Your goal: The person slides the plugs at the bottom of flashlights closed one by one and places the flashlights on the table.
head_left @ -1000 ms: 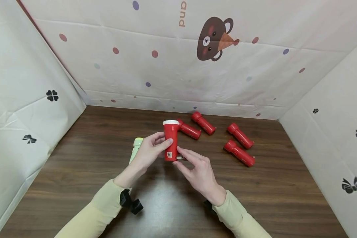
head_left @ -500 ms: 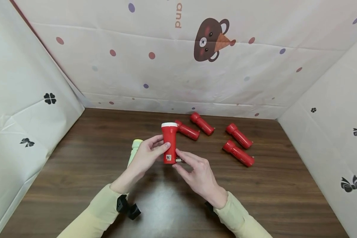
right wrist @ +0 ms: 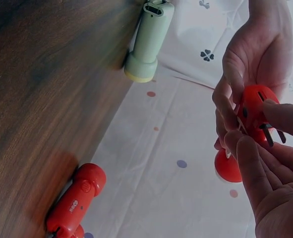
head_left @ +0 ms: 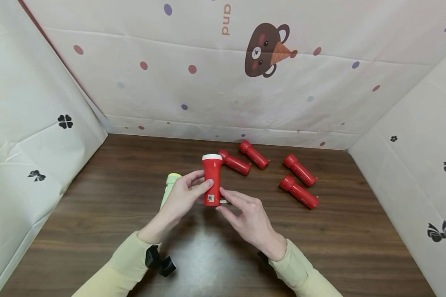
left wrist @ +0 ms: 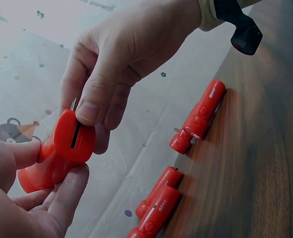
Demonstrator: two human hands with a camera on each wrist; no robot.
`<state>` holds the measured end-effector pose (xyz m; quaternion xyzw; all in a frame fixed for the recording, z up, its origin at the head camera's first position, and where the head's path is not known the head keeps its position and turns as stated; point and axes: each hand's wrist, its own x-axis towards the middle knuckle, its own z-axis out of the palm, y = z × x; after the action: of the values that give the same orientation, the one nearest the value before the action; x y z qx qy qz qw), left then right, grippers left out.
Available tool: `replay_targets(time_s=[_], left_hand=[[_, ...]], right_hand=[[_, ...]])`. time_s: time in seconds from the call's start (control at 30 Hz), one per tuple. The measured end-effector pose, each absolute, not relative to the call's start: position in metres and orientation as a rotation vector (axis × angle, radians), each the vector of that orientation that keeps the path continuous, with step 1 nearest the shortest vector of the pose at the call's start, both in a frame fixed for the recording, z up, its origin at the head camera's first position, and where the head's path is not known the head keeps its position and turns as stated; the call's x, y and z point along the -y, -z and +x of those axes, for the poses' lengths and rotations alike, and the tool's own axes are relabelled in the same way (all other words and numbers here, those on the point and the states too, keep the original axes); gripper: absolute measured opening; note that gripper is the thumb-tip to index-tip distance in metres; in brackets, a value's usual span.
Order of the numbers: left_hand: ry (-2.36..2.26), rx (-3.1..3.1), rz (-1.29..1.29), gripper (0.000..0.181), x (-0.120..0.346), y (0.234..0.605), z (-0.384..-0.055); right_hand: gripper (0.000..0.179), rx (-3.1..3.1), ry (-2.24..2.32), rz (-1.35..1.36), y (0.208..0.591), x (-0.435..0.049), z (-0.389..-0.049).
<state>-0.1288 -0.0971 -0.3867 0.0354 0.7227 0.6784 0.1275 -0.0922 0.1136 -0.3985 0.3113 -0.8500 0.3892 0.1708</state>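
Observation:
A red flashlight (head_left: 213, 170) with a white rim stands roughly upright in the air, its lens end up. My left hand (head_left: 183, 194) grips its body, thumb across the front above a small square label. At the lower end, metal plug prongs (head_left: 223, 201) stick out to the right, where the thumb and fingers of my right hand (head_left: 250, 214) pinch. In the left wrist view, the right thumb (left wrist: 89, 111) presses beside a dark slot in the flashlight's end. The right wrist view shows both prongs (right wrist: 272, 135) folded out.
A light green flashlight (head_left: 166, 194) lies left, partly behind my left hand. Several red flashlights lie at the back and right, such as one (head_left: 299, 192) nearest the right arm. Patterned white sheets (head_left: 152, 90) wall the dark wooden table (head_left: 357, 231) at the back and sides.
Both hands and the flashlight sit slightly lower in the head view than a second ago. Their hold on it looks the same.

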Motion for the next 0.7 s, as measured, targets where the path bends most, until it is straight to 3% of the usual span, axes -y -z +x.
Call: replay_targets(time_s=[0.7], left_hand=[[-1.967, -2.065, 0.077, 0.055, 0.0959, 0.3885, -0.1213]], right_hand=[[0.052, 2.396, -1.040, 0.906, 0.3995, -0.1134, -0.0922]])
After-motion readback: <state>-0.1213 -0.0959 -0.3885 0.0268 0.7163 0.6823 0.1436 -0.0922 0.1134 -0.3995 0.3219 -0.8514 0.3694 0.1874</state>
